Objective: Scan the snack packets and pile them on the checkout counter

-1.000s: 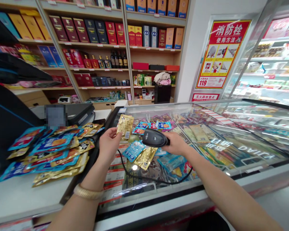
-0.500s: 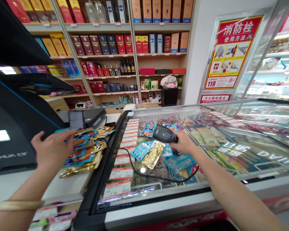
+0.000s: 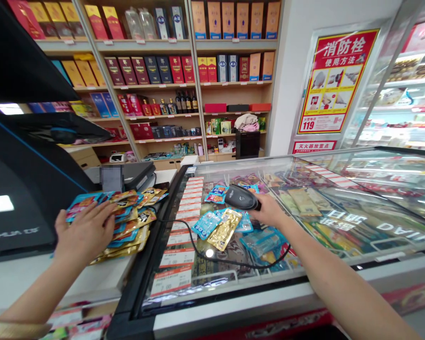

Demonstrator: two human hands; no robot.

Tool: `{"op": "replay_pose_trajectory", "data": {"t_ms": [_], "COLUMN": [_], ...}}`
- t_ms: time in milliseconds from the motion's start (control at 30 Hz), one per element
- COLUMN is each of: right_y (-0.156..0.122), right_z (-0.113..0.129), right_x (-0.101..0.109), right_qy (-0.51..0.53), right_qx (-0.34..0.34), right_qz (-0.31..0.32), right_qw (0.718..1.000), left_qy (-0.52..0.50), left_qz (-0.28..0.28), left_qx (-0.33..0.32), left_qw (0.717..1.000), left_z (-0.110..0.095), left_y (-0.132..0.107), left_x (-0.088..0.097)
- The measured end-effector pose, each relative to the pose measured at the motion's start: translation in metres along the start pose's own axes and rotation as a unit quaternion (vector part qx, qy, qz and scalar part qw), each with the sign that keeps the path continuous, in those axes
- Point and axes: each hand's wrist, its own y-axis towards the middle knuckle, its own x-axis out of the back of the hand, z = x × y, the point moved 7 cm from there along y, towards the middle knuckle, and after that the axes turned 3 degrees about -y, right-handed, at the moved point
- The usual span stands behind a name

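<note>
My left hand (image 3: pixel 87 231) lies on a pile of small foil snack packets (image 3: pixel 136 224) at the counter's edge, its fingers stretched out flat over them. A blue and pink packet (image 3: pixel 78 204) shows beyond these fingertips. Over the glass-topped freezer, my right hand (image 3: pixel 265 210) grips a black barcode scanner (image 3: pixel 241 196) by its handle. Beneath and beside the scanner, a gold packet (image 3: pixel 225 229) and a blue packet (image 3: pixel 206 224) rest on the glass. Another blue and red packet (image 3: pixel 216 193) lies just left of the scanner's head.
The scanner's black cable (image 3: pixel 230 259) loops across the freezer glass (image 3: pixel 304 255). A dark checkout machine (image 3: pixel 17 189) stands at the left on the white counter (image 3: pixel 88 278). Shelves of boxed bottles (image 3: pixel 145 71) fill the back wall, and a red poster (image 3: pixel 338 80) hangs on the right.
My left hand has come down onto the packet pile, and its fingers have flattened. The blue and pink packet now shows more to the left. My right hand and the scanner stay about in place.
</note>
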Motion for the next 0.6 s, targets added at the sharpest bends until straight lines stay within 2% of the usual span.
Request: {"op": "replay_pose_trajectory", "data": {"t_ms": [100, 167, 267, 367, 433, 500, 533, 600], "right_y": [0.001, 0.001, 0.002, 0.003, 0.002, 0.002, 0.002, 0.002], "right_z": [-0.001, 0.0, 0.002, 0.003, 0.001, -0.001, -0.002, -0.003], "right_x": [0.003, 0.005, 0.007, 0.007, 0.007, 0.007, 0.007, 0.007], "right_qy": [-0.005, -0.004, 0.008, 0.009, 0.009, 0.012, 0.013, 0.015], "right_qx": [-0.003, -0.006, -0.007, -0.007, -0.007, -0.011, -0.014, -0.018], "right_qz": [-0.004, -0.007, -0.005, -0.003, -0.001, -0.002, -0.004, -0.007], "right_qw": [1.0, 1.0, 1.0, 1.0, 1.0, 1.0, 1.0, 1.0], "left_qy": [-0.027, -0.061, -0.124, -0.186, -0.202, -0.191, -0.177, -0.148], "left_qz": [-0.06, -0.07, -0.021, 0.073, 0.093, 0.047, 0.008, -0.043], "left_qx": [-0.007, -0.02, -0.043, -0.085, -0.095, -0.055, -0.015, 0.057], "left_qw": [0.998, 0.995, 0.991, 0.976, 0.97, 0.979, 0.984, 0.986], "left_z": [-0.021, -0.04, -0.08, -0.126, -0.145, -0.138, -0.124, -0.084], "left_y": [0.0, 0.002, 0.007, 0.006, 0.002, -0.001, -0.004, -0.014], "left_x": [0.015, 0.016, 0.0, -0.026, -0.032, -0.023, -0.015, -0.002]}}
